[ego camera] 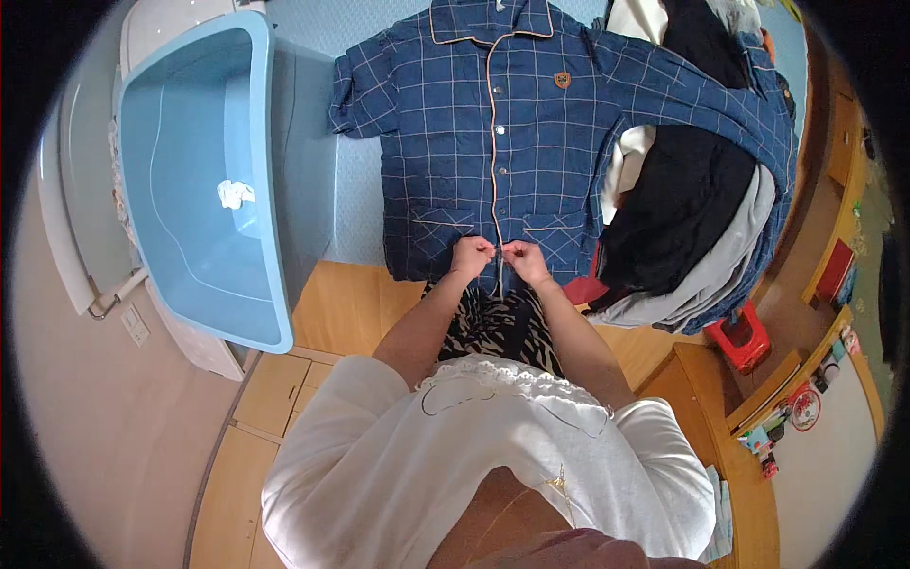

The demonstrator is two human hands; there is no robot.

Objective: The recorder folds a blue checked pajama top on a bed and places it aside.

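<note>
A navy checked button-front shirt (441, 156) with pale piping lies spread out, collar away from me. Several of its snaps or buttons show along the front placket (495, 107). My left hand (473, 257) pinches the placket near the bottom hem. Opposite it, my right hand (526, 262) pinches the other side of the same placket, fingertips almost touching. The fastener between my fingers is hidden. One sleeve is folded short at the left; the other sleeve (682, 78) stretches right, over a clothes pile.
A large light-blue plastic tub (281, 178) stands at the left, tipped towards me, with a small white cloth (234, 193) inside. Black (675, 206) and grey garments (682, 291) are heaped at the right. Beyond them are a red plastic stool (743, 338) and wooden furniture (739, 455).
</note>
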